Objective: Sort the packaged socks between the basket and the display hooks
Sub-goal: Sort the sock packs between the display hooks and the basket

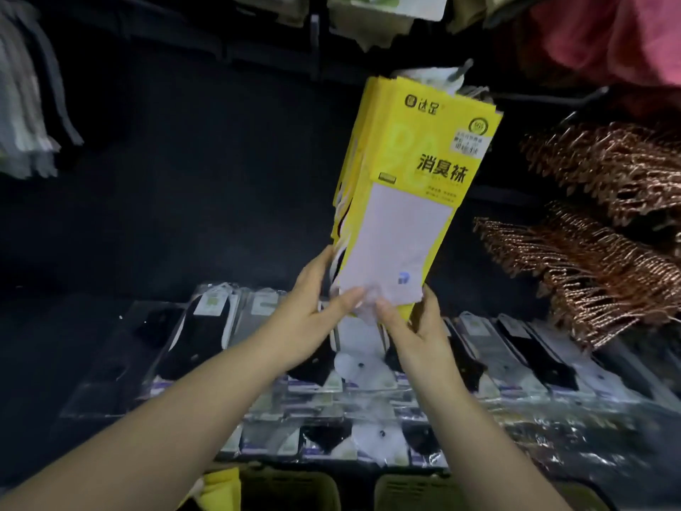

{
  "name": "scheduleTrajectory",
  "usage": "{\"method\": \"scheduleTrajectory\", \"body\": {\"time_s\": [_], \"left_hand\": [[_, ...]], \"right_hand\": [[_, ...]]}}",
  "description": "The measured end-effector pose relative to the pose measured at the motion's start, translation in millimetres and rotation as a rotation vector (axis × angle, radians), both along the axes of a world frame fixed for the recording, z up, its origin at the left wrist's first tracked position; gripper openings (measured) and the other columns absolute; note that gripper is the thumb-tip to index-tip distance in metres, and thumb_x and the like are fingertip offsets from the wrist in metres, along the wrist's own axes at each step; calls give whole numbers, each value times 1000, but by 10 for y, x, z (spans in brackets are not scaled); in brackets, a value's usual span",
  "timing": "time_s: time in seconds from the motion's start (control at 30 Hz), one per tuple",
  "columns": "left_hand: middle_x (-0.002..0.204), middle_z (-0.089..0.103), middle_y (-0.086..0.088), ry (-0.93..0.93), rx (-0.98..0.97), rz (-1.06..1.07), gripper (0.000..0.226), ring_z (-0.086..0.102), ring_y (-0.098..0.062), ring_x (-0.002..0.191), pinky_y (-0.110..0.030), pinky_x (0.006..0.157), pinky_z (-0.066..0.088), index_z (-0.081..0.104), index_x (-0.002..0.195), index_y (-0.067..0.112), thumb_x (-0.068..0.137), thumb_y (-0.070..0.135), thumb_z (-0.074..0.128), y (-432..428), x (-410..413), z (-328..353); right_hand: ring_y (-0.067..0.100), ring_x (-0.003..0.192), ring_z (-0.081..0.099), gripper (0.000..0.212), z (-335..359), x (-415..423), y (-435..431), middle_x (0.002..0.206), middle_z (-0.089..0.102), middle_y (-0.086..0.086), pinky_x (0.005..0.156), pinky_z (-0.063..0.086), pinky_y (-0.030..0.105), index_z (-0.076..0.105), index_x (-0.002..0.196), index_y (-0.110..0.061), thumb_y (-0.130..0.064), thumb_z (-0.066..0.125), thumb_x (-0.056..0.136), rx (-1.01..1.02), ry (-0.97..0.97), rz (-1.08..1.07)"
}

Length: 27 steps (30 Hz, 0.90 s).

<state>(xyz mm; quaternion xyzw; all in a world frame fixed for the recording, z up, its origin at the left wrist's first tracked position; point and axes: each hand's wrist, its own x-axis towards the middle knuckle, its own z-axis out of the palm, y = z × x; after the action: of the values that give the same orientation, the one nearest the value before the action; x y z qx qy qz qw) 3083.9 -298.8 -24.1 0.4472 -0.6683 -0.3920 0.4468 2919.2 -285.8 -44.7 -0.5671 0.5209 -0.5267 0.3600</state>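
My left hand (302,313) and right hand (418,328) both have fingers (344,302) pinching the bottom of the yellow sock packs (412,171).

Brown fringed scarves (604,223) hang at right, below a pink garment (608,35); grey clothing (25,105) hangs left.

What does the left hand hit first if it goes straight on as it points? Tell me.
The yellow sock packs: the left hand points up and right and already holds their lower edge, so it would likely just push into them.
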Motion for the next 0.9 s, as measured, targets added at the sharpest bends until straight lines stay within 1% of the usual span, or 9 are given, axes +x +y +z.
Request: {"method": "scheduleTrajectory", "body": {"time_s": [0.07,0.17,0.23,0.3,0.4,0.5,0.6,0.73,0.9], "left_hand": [[157,17,16,-41,76,-8,95,17,-1,143,-13,107,20,12,151,31,70,67,45,121,119,-174],[156,22,13,-81,121,-3,90,18,-3,144,-21,113,18,23,150,28,70,64,43,269,262,-343],[152,33,11,-100,139,-3,72,27,-2,140,-17,111,24,35,145,25,81,55,46,312,331,-433],[139,46,13,-129,134,8,49,38,0,130,-1,96,29,47,137,22,91,39,54,330,349,-485],[115,60,12,-63,57,78,27,53,-7,114,-10,95,39,57,116,21,90,24,63,291,282,-425],[96,61,10,71,-42,141,21,57,-7,92,-12,83,45,57,101,27,85,19,70,191,141,-233],[91,63,2,155,-70,185,20,56,-8,79,-10,69,47,61,97,20,82,19,74,97,-27,-37],[78,61,3,185,-49,237,13,54,-9,67,-18,61,48,62,89,14,83,17,73,18,-145,59],[82,64,-6,200,-18,209,14,57,-17,73,-33,74,52,63,92,9,83,13,73,-27,-172,57]], "right_hand": [[2,123,45,88,-288,33,150,136,44,-20,97,42,25,28,143,-33,-60,64,67,132,36,30],[6,121,39,84,-677,148,349,137,36,-11,91,37,24,25,145,-27,-51,64,74,314,60,48],[7,118,42,69,-864,242,465,134,38,-11,87,38,21,29,140,-28,-43,64,82,392,56,88],[4,110,48,52,-950,322,560,125,43,-16,77,43,12,38,129,-32,-40,64,84,415,53,123],[7,94,55,28,-832,366,575,103,54,-7,71,44,14,49,99,-29,-40,68,81,281,16,27],[11,74,43,37,-468,338,484,82,43,-1,67,36,18,42,81,-26,-45,73,76,-51,-4,-195],[12,77,38,46,-59,337,306,85,37,-7,67,35,16,34,78,-34,-48,76,67,-253,25,-370],[12,87,39,54,144,364,42,92,32,-17,71,35,13,33,84,-33,-48,79,60,-254,42,-466],[-3,83,39,58,83,274,-106,93,32,-18,71,34,5,36,93,-23,-39,83,63,-299,37,-514]]}}
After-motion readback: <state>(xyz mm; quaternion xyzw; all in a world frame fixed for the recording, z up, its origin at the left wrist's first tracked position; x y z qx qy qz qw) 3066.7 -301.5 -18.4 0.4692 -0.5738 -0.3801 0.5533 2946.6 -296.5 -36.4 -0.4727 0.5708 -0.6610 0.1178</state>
